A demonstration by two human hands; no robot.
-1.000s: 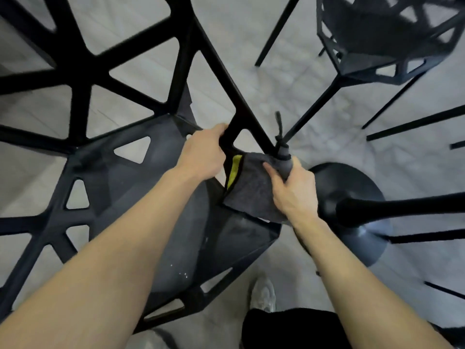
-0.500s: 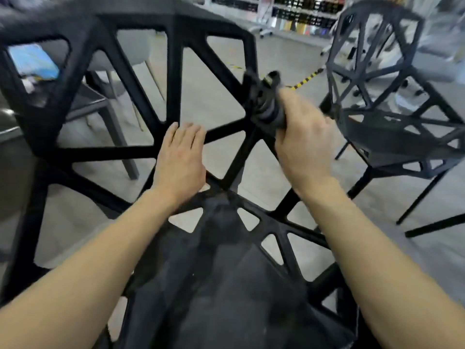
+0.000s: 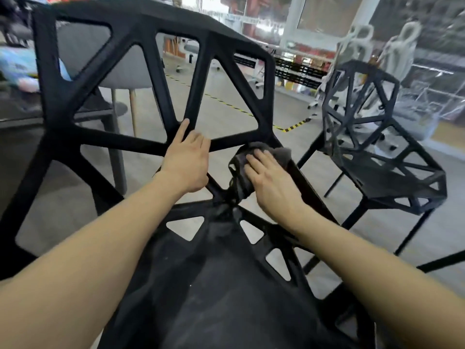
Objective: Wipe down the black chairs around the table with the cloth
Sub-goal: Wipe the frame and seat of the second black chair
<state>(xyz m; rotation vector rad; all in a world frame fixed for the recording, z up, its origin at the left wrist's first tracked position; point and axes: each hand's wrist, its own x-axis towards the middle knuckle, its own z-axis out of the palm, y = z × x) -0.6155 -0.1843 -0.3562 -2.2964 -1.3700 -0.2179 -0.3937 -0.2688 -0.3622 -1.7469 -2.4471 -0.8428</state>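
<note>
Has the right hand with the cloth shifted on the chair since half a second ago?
Yes. The right hand and cloth dropped from high on the backrest strut to lower on the near chair, closer to the seat.

No text (labels, brands, numbers) is legible.

Two black lattice chairs (image 3: 141, 79) (image 3: 377, 157), a dark grey cloth (image 3: 241, 167), yellow-and-black striped floor tape (image 3: 293, 127) on grey floor (image 3: 226, 114).
</note>
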